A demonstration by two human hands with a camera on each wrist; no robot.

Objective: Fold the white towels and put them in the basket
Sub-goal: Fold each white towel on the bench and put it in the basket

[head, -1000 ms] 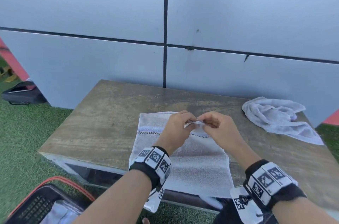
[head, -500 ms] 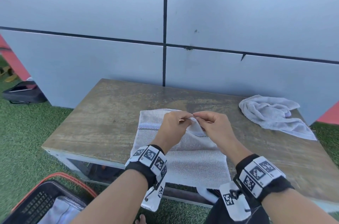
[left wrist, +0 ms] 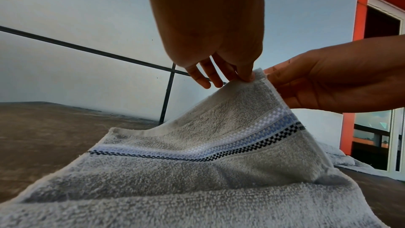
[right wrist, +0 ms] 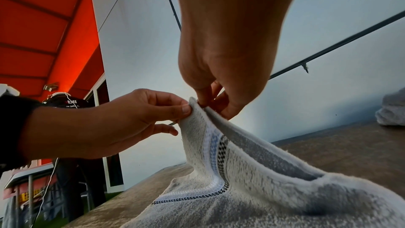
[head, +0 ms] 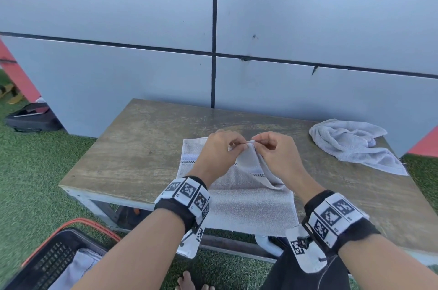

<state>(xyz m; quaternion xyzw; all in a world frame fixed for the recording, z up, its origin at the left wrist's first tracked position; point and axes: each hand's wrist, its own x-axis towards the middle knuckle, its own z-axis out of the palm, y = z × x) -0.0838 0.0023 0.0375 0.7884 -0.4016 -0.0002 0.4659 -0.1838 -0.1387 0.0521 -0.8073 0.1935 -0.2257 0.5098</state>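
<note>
A: From the head view, what is on the worn brown wooden table (head: 132, 159)?

B: A white terry towel with a blue and black checked stripe (head: 251, 204) lies at about 6 o'clock on the tabletop, its near edge hanging over the front. The left hand (head: 219, 149) and right hand (head: 276, 154) meet above its far end, both pinching one raised corner, fingertips nearly touching. A second, crumpled white towel (head: 350, 142) sits at 3 o'clock, well apart from the first. A black plastic basket with an orange rim (head: 52, 259) stands on the green artificial grass (head: 30, 171) at 7 o'clock, with white cloth already inside.

A: And the left wrist view?

B: The left hand (left wrist: 214, 41) comes down from 12 o'clock, thumb and forefinger clamped on the corner of the striped towel (left wrist: 197, 171); the other fingers hang loose. The right hand (left wrist: 333, 82) enters from 3 o'clock, its fingers behind the same corner. The cloth rises to that point like a tent.

A: The right wrist view?

B: The right hand (right wrist: 228, 58) pinches the peak of the towel (right wrist: 263, 188) from above, and the left hand (right wrist: 122, 120), coming in from 9 o'clock, presses its thumb on the same fold. The crumpled towel (right wrist: 392, 108) shows at 3 o'clock against the pale grey panelled wall (right wrist: 306, 93).
</note>
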